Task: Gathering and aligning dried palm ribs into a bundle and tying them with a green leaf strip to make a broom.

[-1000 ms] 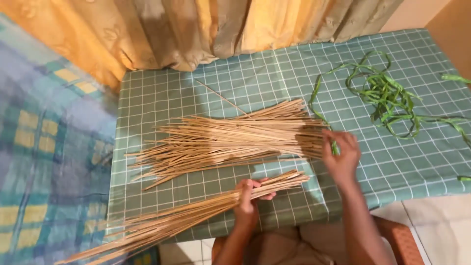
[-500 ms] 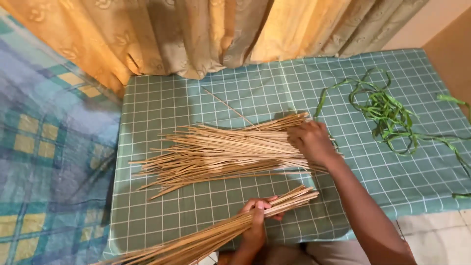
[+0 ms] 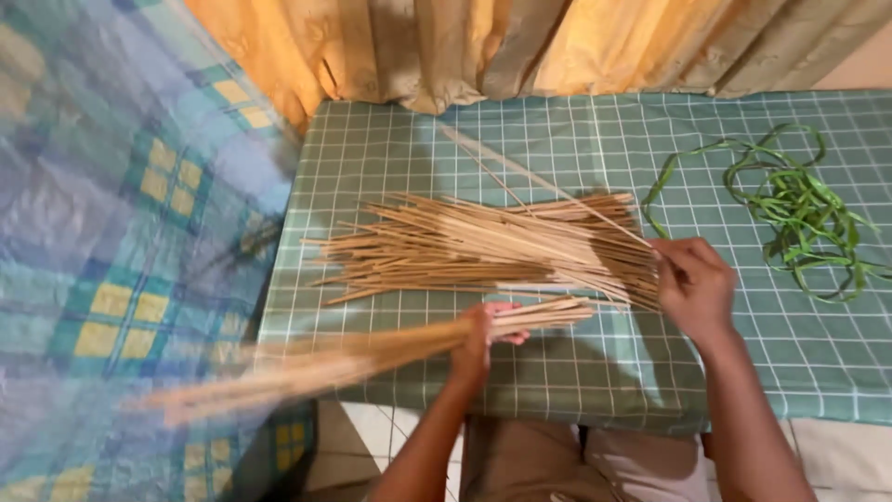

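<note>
A loose pile of thin tan sticks lies across a table covered in a green checked cloth. My right hand rests on the right end of that pile, fingers pinching a few sticks. Near the table's front edge, my left hand is closed around a gathered bundle of the same sticks. The bundle's long end reaches out to the left past the table edge and is blurred.
A tangle of green strips lies on the cloth at the right. Tan curtains hang behind the table. A blue and yellow plaid cloth fills the left side. Pale floor tiles show below the table.
My right hand has shifted from the top of the pile's right end down to its lower right corner. The bundle in my left hand has swung, its long end now blurred. The view moved closer.
</note>
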